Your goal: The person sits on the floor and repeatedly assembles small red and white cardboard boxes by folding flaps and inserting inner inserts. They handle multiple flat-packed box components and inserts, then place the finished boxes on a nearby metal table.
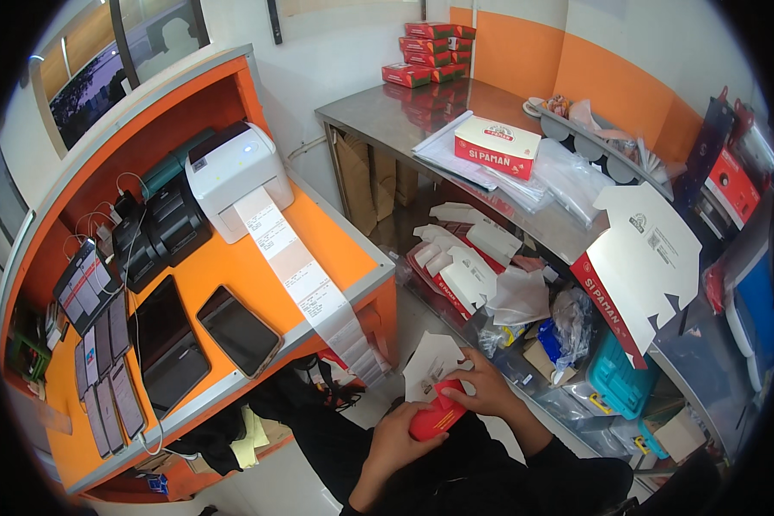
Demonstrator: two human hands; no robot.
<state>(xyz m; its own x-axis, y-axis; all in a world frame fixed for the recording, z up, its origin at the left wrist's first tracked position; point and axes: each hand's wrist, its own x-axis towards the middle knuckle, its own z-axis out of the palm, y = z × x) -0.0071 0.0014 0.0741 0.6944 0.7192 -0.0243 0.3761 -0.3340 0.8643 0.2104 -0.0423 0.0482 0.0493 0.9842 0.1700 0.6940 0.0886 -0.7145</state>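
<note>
Over my lap I hold a small, partly folded cardboard box (437, 418), red outside with a white flap standing up at its far end. My left hand (395, 440) is closed on its near left side, the thumb lying across the red panel. On its right side grips my right hand (487, 389), thumb pressing on the red face and fingers by the white flap. To the right, a larger opened box blank (649, 249) in white and red leans over the metal table's edge. A finished red and white box (497, 146) sits on papers on the table.
At left, an orange desk (219, 378) bears a white label printer (238, 176) trailing a long paper strip (305, 279), a tablet (170, 348) and several phones. Folded boxes (427, 53) are stacked on the metal table (370, 105). Opened boxes (466, 273) and a teal crate (625, 378) lie beneath.
</note>
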